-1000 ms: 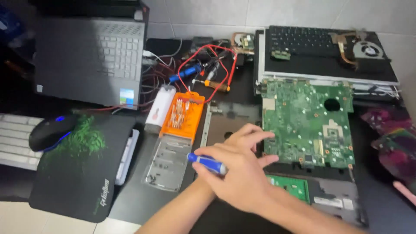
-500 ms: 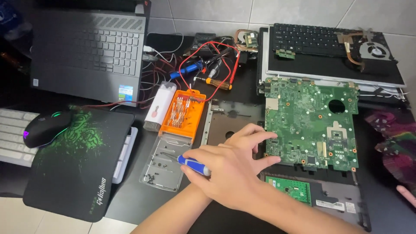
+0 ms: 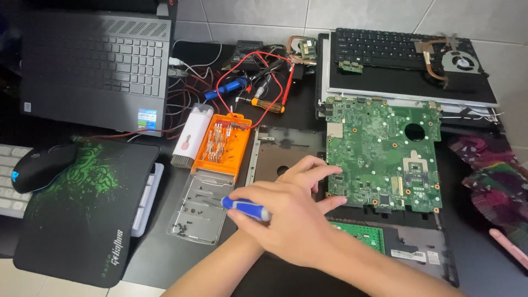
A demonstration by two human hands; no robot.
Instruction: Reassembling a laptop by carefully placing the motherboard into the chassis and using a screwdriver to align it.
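Hands point(image 3: 297, 220): overlapped, left and right not separable. Screwdriver point(image 3: 246, 208): tip hidden under fingers. Laptop base beneath motherboard point(image 3: 382, 154): largely covered. Keyboard point(image 3: 11, 176): cut by left edge. Screws in clear tray point(image 3: 199, 212): too small to count.

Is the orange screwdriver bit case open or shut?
Open: the orange bit case shows its rows of bits, and its clear lid lies flat in front, holding small screws.

Green circuit board point(image 3: 382, 159): matt laminate, small metal parts. Screwdriver point(image 3: 246, 208): glossy blue plastic handle. Bit case point(image 3: 223, 143): orange plastic; lid point(image 3: 199, 206) clear, glossy plastic. Mouse pad point(image 3: 82, 209): matt black cloth. Far wall tiles point(image 3: 264, 14): smooth, glazed.
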